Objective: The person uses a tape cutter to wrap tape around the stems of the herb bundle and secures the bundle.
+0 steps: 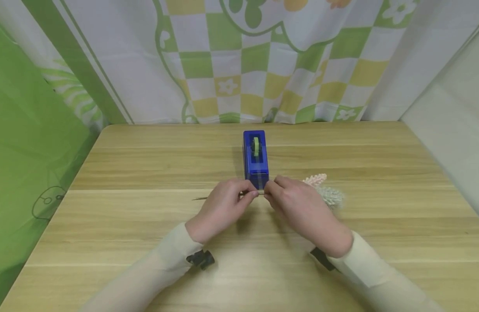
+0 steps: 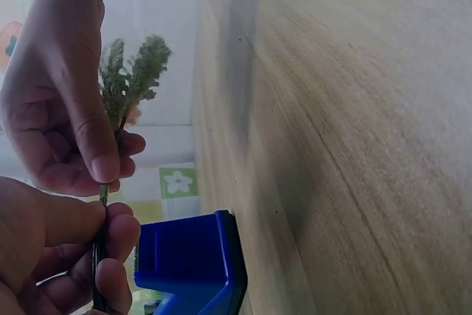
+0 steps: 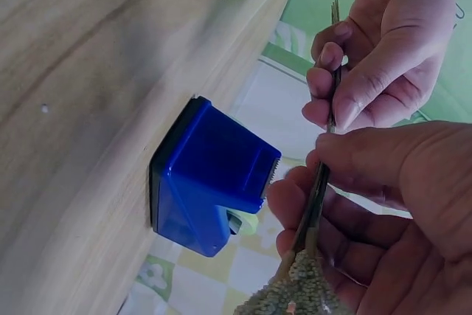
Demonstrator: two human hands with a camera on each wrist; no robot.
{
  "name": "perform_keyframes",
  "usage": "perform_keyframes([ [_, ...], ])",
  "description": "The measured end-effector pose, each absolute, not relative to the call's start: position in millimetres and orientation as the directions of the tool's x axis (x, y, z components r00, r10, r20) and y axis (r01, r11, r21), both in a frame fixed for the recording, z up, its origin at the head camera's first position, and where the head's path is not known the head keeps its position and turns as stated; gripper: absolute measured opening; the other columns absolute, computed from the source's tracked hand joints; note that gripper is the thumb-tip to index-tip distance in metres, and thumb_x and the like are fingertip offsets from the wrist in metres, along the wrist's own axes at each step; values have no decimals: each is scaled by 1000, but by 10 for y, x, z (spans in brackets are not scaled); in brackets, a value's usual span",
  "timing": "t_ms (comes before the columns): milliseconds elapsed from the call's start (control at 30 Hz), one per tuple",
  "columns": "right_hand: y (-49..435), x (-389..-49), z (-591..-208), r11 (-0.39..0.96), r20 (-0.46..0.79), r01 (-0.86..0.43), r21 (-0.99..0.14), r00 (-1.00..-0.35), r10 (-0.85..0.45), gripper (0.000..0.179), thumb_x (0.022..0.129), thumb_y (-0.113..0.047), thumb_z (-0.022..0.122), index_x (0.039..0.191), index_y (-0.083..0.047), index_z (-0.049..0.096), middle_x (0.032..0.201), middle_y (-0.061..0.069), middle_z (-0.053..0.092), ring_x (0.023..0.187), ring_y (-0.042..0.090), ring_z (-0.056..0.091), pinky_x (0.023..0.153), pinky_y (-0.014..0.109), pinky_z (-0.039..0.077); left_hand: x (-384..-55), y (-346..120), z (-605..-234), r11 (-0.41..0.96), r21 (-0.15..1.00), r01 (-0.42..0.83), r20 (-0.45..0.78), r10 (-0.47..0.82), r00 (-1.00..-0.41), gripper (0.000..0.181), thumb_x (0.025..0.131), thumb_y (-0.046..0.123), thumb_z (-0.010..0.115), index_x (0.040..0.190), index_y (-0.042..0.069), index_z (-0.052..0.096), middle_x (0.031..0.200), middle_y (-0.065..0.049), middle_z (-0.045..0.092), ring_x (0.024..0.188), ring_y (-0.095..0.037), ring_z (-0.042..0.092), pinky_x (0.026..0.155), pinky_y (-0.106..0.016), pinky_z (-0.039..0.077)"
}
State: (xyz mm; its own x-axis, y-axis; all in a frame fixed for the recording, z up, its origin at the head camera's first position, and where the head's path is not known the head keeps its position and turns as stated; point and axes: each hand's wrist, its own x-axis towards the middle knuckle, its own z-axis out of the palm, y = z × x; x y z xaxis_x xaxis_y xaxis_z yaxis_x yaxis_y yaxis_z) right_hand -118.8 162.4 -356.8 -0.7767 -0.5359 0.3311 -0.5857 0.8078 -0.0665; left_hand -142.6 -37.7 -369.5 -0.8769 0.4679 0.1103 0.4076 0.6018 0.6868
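Stems [image 3: 318,197] run from my left hand [image 1: 224,204] to my right hand [image 1: 299,209], both pinching them above the table [image 1: 118,225], just in front of the dispenser [image 1: 256,167]; flowers [image 1: 331,196] jut past my right.

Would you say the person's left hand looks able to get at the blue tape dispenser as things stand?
Probably yes: the blue tape dispenser stands just beyond the left hand with nothing visible between, though that hand grips the stems.
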Motion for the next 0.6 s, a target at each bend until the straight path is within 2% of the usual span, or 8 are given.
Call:
perform_keyframes([
  [200,1631,-1197,-3568,804,314,-589,-80,-780,-541,11,99,-14,72,90,-9,67,74,-2,62,66,12,52,59,26,50,-1429,-376,-3709,591,701,400,122,453,-883,15,103,17,67,102,8,78,99,-4,78,77,-11,61,72,-26,52],
  [400,1640,-1207,-3585,797,333,-601,-65,-766,-550,7,96,-12,75,90,-11,72,76,-2,67,68,13,56,58,26,51,-1430,-385,-3716,587,706,397,122,451,-884,12,101,16,69,102,8,78,102,-3,79,84,-13,65,77,-30,55],
  [467,1644,-1210,-3591,796,342,-601,-64,-763,-549,5,95,-11,76,91,-11,73,77,-2,69,68,13,58,59,26,52,-1430,-385,-3716,588,703,399,120,455,-882,13,101,16,69,103,8,78,102,-3,79,83,-11,64,76,-28,55],
  [600,1649,-1214,-3598,798,361,-601,-45,-754,-548,5,94,-11,78,90,-11,74,77,-2,71,67,12,57,58,25,52,-1437,-387,-3726,593,692,412,110,477,-872,17,103,18,66,105,7,78,93,-4,77,68,-8,56,66,-23,49],
])
